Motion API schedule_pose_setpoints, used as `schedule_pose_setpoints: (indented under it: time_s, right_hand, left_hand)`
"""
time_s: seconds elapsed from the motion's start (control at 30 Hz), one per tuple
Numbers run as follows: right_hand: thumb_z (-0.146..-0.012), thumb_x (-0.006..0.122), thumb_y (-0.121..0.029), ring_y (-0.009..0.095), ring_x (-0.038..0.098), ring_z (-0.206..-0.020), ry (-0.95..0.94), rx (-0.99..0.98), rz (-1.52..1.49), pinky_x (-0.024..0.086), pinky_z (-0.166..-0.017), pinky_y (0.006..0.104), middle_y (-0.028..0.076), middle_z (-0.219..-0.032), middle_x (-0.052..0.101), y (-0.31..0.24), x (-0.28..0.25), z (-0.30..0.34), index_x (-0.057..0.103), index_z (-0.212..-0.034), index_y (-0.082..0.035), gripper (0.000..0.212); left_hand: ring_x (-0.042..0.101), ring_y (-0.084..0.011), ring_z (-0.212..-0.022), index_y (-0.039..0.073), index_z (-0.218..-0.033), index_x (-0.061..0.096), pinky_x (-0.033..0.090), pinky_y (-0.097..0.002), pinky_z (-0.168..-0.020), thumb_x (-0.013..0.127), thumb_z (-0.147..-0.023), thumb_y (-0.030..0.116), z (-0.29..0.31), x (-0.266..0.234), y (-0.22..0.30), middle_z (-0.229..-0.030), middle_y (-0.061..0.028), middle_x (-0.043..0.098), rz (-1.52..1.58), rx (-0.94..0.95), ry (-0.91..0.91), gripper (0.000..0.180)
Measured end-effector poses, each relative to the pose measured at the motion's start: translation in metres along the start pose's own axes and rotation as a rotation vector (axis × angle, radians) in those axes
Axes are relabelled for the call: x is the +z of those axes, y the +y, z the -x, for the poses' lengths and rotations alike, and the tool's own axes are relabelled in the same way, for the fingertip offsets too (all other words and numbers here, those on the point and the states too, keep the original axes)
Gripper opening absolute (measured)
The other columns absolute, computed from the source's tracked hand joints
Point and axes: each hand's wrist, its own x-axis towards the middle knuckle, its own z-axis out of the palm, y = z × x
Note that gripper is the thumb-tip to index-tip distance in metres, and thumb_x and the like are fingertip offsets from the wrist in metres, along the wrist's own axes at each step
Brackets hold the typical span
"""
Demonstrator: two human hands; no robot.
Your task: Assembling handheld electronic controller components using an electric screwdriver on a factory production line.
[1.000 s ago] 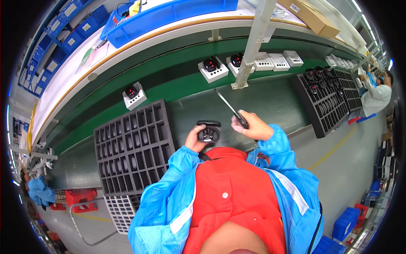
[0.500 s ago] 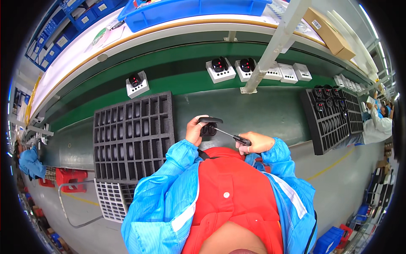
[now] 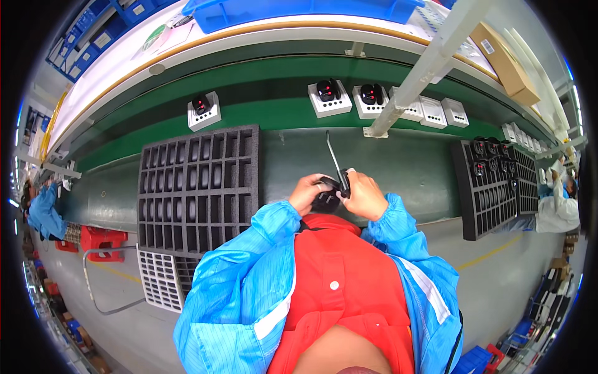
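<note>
My left hand [image 3: 305, 194] grips a small black case [image 3: 325, 201] by its left side, in front of my chest. The case looks like an earbud charging case; its details are partly covered by my fingers. Close against its right side, my right hand [image 3: 366, 195] is closed around a slim tool with a thin metal shaft and a dark handle [image 3: 334, 159]. Its shaft points up and away from me, clear of the case, and its tip seems slightly bent. The two hands almost meet at the case.
A dark foam tray [image 3: 257, 168] holding several black pieces lies to the left, above a white grid tray [image 3: 156, 277]. White stands [image 3: 331, 107] with lit black devices line the green ledge. A metal post [image 3: 414, 87] rises beyond my right hand. Another black tray [image 3: 470, 206] stands at right.
My right hand has swung the tool from pointing left at the case to pointing upward, and has come in beside the case. My left hand has shifted slightly right.
</note>
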Motion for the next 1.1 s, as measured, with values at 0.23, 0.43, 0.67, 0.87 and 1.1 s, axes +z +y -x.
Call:
schedule_pose_setpoints:
  time_s: [0.23, 0.43, 0.67, 0.87, 1.1]
  right_hand:
    - [-0.066, 0.063, -0.011, 0.043, 0.057, -0.080, -0.092, 0.201, -0.095, 0.046, -0.071, 0.0481, 0.025, -0.079, 0.060, 0.054, -0.013, 0.005, 0.050, -0.092, 0.004, 0.034]
    - [-0.065, 0.064, -0.014, 0.044, 0.057, -0.080, 0.057, 0.398, -0.113, 0.046, -0.072, 0.0476, 0.026, -0.078, 0.060, 0.151, -0.048, 0.022, 0.052, -0.087, 0.004, 0.031]
    - [-0.065, 0.063, -0.017, 0.042, 0.058, -0.086, 0.386, 0.697, -0.050, 0.046, -0.076, 0.0440, 0.025, -0.083, 0.061, 0.287, -0.078, -0.005, 0.054, -0.086, 0.004, 0.031]
    - [-0.065, 0.065, -0.019, 0.040, 0.059, -0.090, 0.505, 0.719, -0.082, 0.046, -0.079, 0.0418, 0.026, -0.089, 0.062, 0.347, -0.100, -0.075, 0.057, -0.090, 0.007, 0.037]
    - [-0.066, 0.063, -0.022, 0.041, 0.058, -0.091, 0.498, 0.739, -0.102, 0.046, -0.082, 0.0446, 0.026, -0.091, 0.062, 0.380, -0.106, -0.157, 0.058, -0.093, 0.005, 0.039]
  left_hand:
    - [0.061, -0.0214, -0.088, 0.004, -0.117, 0.052, 0.049, -0.0343, -0.079, 0.066, -0.078, 0.024, 0.004, -0.039, 0.048, -0.099, -0.0110, 0.063, -0.263, -0.080, 0.103, 0.046]
    - [0.057, -0.0357, -0.080, 0.008, -0.083, 0.066, 0.048, -0.0444, -0.070, 0.064, -0.071, 0.021, 0.041, -0.223, 0.065, -0.082, -0.0182, 0.059, -1.825, 0.220, 1.311, 0.018]
    - [0.055, -0.0352, -0.085, 0.007, -0.092, 0.065, 0.047, -0.0422, -0.078, 0.068, -0.075, 0.021, 0.043, -0.250, 0.055, -0.096, -0.0158, 0.053, -1.612, 0.095, 1.314, 0.022]
    - [0.054, -0.0359, -0.095, 0.007, -0.101, 0.063, 0.046, -0.0418, -0.083, 0.069, -0.075, 0.024, 0.039, -0.240, 0.063, -0.107, -0.0153, 0.051, -1.661, -0.179, 1.314, 0.032]
    - [0.055, -0.0371, -0.095, 0.007, -0.100, 0.063, 0.047, -0.0422, -0.082, 0.070, -0.072, 0.020, 0.035, -0.246, 0.062, -0.108, -0.0159, 0.050, -1.708, -0.304, 1.333, 0.031]
